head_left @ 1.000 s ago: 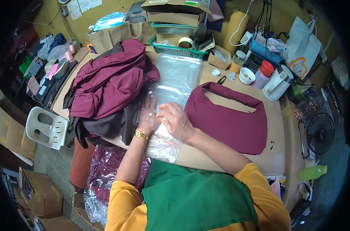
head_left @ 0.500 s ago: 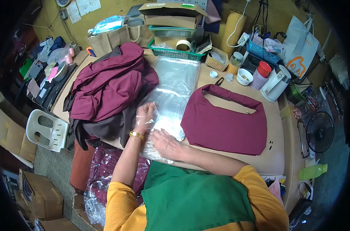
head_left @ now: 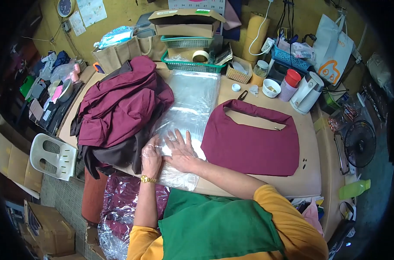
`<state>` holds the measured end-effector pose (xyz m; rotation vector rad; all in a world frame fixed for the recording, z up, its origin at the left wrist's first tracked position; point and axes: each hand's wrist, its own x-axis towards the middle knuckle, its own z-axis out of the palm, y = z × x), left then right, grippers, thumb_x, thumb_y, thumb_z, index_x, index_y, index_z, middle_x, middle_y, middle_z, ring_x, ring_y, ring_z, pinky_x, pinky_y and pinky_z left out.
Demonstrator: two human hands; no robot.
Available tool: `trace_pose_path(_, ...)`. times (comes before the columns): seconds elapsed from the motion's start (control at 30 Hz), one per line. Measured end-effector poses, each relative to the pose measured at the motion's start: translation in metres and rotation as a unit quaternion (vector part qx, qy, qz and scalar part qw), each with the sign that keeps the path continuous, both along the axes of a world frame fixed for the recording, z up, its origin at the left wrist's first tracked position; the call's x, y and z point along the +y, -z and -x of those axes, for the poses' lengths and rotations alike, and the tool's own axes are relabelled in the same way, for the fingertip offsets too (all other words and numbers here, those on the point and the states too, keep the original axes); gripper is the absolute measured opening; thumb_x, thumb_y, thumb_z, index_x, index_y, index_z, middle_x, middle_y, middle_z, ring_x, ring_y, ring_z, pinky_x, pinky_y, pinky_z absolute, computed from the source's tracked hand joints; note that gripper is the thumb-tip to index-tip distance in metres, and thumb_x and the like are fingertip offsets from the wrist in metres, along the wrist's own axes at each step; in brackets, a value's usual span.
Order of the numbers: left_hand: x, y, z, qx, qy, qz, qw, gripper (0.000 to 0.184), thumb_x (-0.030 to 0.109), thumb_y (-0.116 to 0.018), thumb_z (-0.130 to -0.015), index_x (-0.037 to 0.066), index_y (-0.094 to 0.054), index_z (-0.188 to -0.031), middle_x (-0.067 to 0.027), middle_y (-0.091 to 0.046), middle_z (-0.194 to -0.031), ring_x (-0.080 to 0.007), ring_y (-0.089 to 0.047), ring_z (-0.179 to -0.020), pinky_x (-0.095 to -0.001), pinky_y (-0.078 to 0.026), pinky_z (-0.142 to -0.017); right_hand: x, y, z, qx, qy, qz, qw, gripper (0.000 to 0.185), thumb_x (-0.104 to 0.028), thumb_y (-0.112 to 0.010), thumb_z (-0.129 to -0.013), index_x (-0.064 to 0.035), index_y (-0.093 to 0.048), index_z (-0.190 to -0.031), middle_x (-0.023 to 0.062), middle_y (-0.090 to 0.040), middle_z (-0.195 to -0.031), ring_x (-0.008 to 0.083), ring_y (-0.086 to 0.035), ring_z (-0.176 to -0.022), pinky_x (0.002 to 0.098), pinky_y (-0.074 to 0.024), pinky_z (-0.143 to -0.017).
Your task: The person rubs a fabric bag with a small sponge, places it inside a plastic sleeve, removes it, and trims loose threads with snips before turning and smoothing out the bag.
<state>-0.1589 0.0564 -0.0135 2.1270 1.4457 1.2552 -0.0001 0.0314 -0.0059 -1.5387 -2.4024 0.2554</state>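
Note:
A stack of clear plastic bags [head_left: 190, 93] lies lengthwise on the table. My right hand [head_left: 181, 152] presses flat on it near its lower part, fingers spread. Just left of that, my left hand [head_left: 151, 155], with a gold watch at the wrist, has its fingers closed on a loose clear plastic bag, whose film shows over the fingers. Right of the stack lies a maroon shoulder bag [head_left: 251, 145], flat, its strap looped at the top. A heap of maroon bags [head_left: 123, 104] with dark cloth rises beyond my left hand.
Along the back stand a green basket [head_left: 197, 67] with tape, a jar [head_left: 260, 71], a white bowl [head_left: 271, 87], a red-lidded cup [head_left: 290, 84] and a white kettle [head_left: 307, 93]. Plastic-wrapped maroon goods [head_left: 123, 203] sit below the table's front edge. A white chair [head_left: 54, 156] is at the left.
My right hand has gone from a bunched pose to flat and spread, slightly farther up the stack. My left hand has shifted down and left with the film.

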Motion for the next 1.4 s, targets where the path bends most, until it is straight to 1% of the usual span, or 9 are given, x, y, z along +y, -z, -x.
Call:
trace_pose_path(0.2, -0.015, 0.001, -0.012, -0.338, -0.018, 0.151, 0.929, 0.028, 0.004, -0.041, -0.098, -0.007, -0.059, -0.116, -0.0186, -0.068, -0.108, -0.0302, -0.067, -0.098, -0.0404, -0.055, -0.087, 0.003, -0.003, 0.001, 0.012, 0.017, 0.004, 1.000, 0.073, -0.043, -0.051, -0.094, -0.0082, -0.025, -0.153, 0.0205, -0.021, -0.158, 0.0408, -0.007, -0.148, 0.0657, -0.0009, -0.114)
trace_pose_path(0.27, -0.019, 0.016, -0.012, -0.762, -0.025, 0.283, 0.582, 0.030, 0.006, -0.038, -0.100, -0.008, -0.052, -0.124, -0.0190, -0.062, -0.114, -0.0303, -0.065, -0.102, -0.0412, -0.057, -0.091, 0.008, 0.004, 0.002, -0.012, 0.024, -0.017, 0.999, 0.071, -0.039, -0.052, -0.094, -0.0108, -0.026, -0.153, 0.0205, -0.022, -0.157, 0.0415, -0.009, -0.148, 0.0681, -0.0024, -0.112)
trace_pose_path(0.47, -0.040, 0.032, 0.003, -0.635, -0.033, 0.276, 0.721, 0.021, 0.004, -0.039, -0.098, -0.006, -0.054, -0.109, -0.0176, -0.064, -0.101, -0.0268, -0.067, -0.089, -0.0372, -0.057, -0.077, -0.010, 0.019, 0.015, 0.096, -0.049, -0.122, 0.987, 0.049, -0.033, -0.049, -0.094, -0.0113, -0.050, -0.138, 0.0186, -0.023, -0.157, 0.0399, -0.012, -0.147, 0.0718, -0.0018, -0.110)
trace_pose_path(0.53, -0.039, 0.037, 0.017, -0.579, 0.006, 0.290, 0.762, 0.021, 0.005, -0.041, -0.098, -0.005, -0.058, -0.100, -0.0167, -0.066, -0.092, -0.0256, -0.067, -0.083, -0.0358, -0.055, -0.070, -0.032, -0.010, 0.019, 0.080, -0.080, 0.054, 0.992, 0.044, -0.033, -0.045, -0.097, -0.0127, -0.054, -0.135, 0.0148, -0.022, -0.159, 0.0377, -0.012, -0.148, 0.0718, -0.0007, -0.110)
trace_pose_path(0.6, -0.042, 0.018, 0.022, -0.120, -0.059, 0.183, 0.974, 0.027, 0.009, -0.044, -0.098, -0.006, -0.062, -0.085, -0.0136, -0.066, -0.073, -0.0253, -0.063, -0.064, -0.0363, -0.049, -0.061, -0.029, -0.012, 0.016, 0.049, -0.079, 0.104, 0.990, 0.046, -0.034, -0.042, -0.098, -0.0128, -0.051, -0.138, 0.0127, -0.022, -0.159, 0.0378, -0.012, -0.148, 0.0722, -0.0003, -0.110)
trace_pose_path(0.67, -0.049, -0.011, 0.016, 0.021, -0.110, 0.166, 0.980, 0.028, 0.009, -0.047, -0.096, -0.009, -0.060, -0.079, -0.0214, -0.062, -0.066, -0.0334, -0.061, -0.060, -0.0440, -0.048, -0.060, -0.019, 0.019, 0.018, 0.091, -0.049, -0.061, 0.993, 0.045, -0.033, -0.043, -0.097, -0.0133, -0.054, -0.136, 0.0144, -0.023, -0.159, 0.0390, -0.013, -0.148, 0.0730, -0.0007, -0.109)
trace_pose_path(1.0, -0.055, -0.029, 0.017, 0.204, -0.131, 0.020, 0.970, 0.012, 0.004, -0.052, -0.084, -0.002, -0.062, -0.080, -0.0254, -0.062, -0.069, -0.0432, -0.063, -0.070, -0.0546, -0.047, -0.066, -0.018, -0.008, 0.014, 0.015, -0.048, 0.057, 0.997, 0.055, -0.040, -0.037, -0.098, -0.0233, -0.034, -0.150, 0.0185, -0.014, -0.161, 0.0407, -0.005, -0.149, 0.0712, 0.0025, -0.111)
trace_pose_path(1.3, -0.052, -0.025, 0.037, 0.209, -0.099, 0.087, 0.969, 0.012, 0.006, -0.054, -0.083, -0.002, -0.062, -0.077, -0.0261, -0.062, -0.071, -0.0444, -0.063, -0.070, -0.0519, -0.049, -0.065, -0.009, 0.012, 0.003, 0.275, -0.084, 0.001, 0.958, 0.043, -0.032, -0.042, -0.098, -0.0197, -0.057, -0.136, 0.0141, -0.016, -0.160, 0.0378, -0.013, -0.148, 0.0700, 0.0011, -0.112)
trace_pose_path(1.4, -0.058, -0.018, 0.030, 0.212, -0.080, 0.096, 0.969, 0.017, 0.012, -0.055, -0.087, 0.000, -0.062, -0.077, -0.0253, -0.062, -0.071, -0.0439, -0.063, -0.069, -0.0520, -0.049, -0.064, -0.015, -0.006, 0.008, 0.116, -0.096, 0.066, 0.986, 0.043, -0.039, -0.037, -0.101, -0.0211, -0.061, -0.132, 0.0133, -0.017, -0.160, 0.0384, -0.009, -0.148, 0.0705, 0.0017, -0.112)
